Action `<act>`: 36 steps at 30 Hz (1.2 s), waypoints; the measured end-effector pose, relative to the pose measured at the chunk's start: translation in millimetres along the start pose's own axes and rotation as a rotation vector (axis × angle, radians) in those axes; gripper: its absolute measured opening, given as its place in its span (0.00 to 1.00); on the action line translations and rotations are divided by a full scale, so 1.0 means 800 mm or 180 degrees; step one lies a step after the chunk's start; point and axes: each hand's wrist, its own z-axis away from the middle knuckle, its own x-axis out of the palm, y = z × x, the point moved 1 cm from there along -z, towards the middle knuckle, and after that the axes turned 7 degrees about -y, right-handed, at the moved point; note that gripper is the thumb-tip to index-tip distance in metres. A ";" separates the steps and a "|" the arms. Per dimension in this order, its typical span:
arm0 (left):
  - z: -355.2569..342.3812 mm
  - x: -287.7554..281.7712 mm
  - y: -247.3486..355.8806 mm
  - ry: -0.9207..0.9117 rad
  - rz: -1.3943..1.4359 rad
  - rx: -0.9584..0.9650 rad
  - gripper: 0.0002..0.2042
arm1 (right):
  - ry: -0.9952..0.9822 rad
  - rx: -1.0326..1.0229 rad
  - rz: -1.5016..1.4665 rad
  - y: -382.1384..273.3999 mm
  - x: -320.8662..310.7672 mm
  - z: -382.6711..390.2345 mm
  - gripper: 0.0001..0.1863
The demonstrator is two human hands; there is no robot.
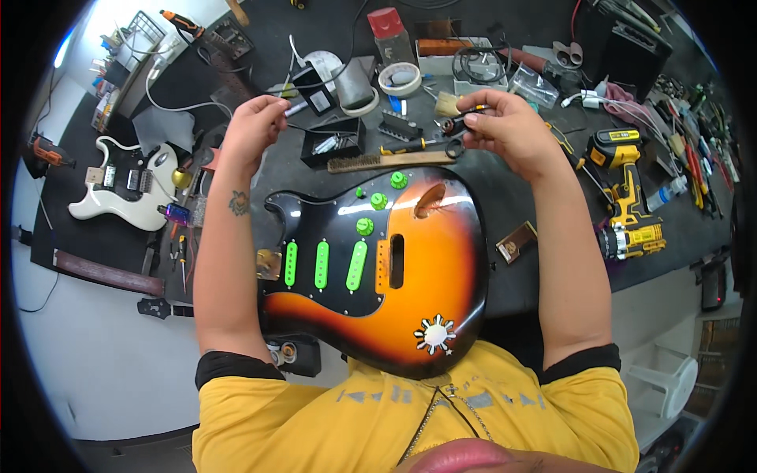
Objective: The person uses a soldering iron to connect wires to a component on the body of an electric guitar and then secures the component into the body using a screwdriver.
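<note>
A sunburst electric guitar body (449, 268) lies face up against my front. Its black pickguard (303, 217) carries green pickup covers (322, 265) and green knobs (364, 227). Beyond it on the left, my left hand (259, 126) is raised, thumb and fingers pinched at the end of a slim pale stick (296, 109). My right hand (505, 130) is closed at the far right of the body, a small dark cylindrical piece (453, 125) between thumb and fingers. Neither hand touches the guitar. A jack hollow (430, 201) shows in the body's top.
A wooden-handled brush (386, 162) and a black box of small metal parts (334, 144) lie just beyond the body. To the right are a yellow cordless drill (627, 197) and a small framed plate (516, 242). A white guitar body (130, 185) lies left.
</note>
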 end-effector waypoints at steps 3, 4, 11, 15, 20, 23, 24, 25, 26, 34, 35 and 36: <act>-0.010 0.012 0.037 -0.0007 -0.0228 0.0490 0.09 | 0.0041 -0.0073 -0.0096 -0.007 -0.004 0.004 0.12; -0.014 -0.002 0.057 0.0396 -0.0487 0.0629 0.09 | 0.0081 -0.0078 -0.0146 -0.009 -0.002 0.006 0.12; -0.084 -0.179 0.116 0.1639 0.0904 0.1163 0.08 | 0.0110 -0.0060 -0.0187 -0.018 0.006 0.011 0.11; -0.122 -0.189 0.135 0.1838 -0.0086 0.1034 0.09 | 0.0148 -0.0039 -0.0153 -0.022 0.004 0.013 0.11; -0.145 -0.279 0.143 0.2699 -0.0043 0.1298 0.16 | 0.0095 0.0009 -0.0056 -0.016 0.008 0.008 0.09; -0.155 -0.306 0.144 0.2806 -0.0534 0.1237 0.20 | 0.0116 -0.0036 -0.0150 -0.021 0.015 0.012 0.08; -0.162 -0.311 0.142 0.2580 -0.0232 0.1314 0.20 | 0.0112 -0.0048 -0.0165 -0.019 0.015 0.012 0.08; -0.168 -0.308 0.145 0.2336 0.0099 0.1403 0.20 | 0.0092 -0.0060 -0.0135 -0.016 0.012 0.011 0.08; -0.170 -0.307 0.149 0.2291 0.0007 0.1381 0.20 | 0.0069 -0.0072 -0.0108 -0.015 0.010 0.009 0.08; -0.172 -0.345 0.188 0.2430 -0.0986 0.1558 0.29 | 0.0151 -0.0061 -0.0044 -0.020 0.013 0.012 0.09; -0.169 -0.345 0.193 0.2440 -0.0952 0.1578 0.29 | 0.0128 -0.0091 -0.0088 -0.020 0.013 0.012 0.09; -0.164 -0.341 0.201 0.2563 -0.2943 0.2025 0.32 | 0.0102 -0.0123 -0.0135 -0.020 0.013 0.012 0.09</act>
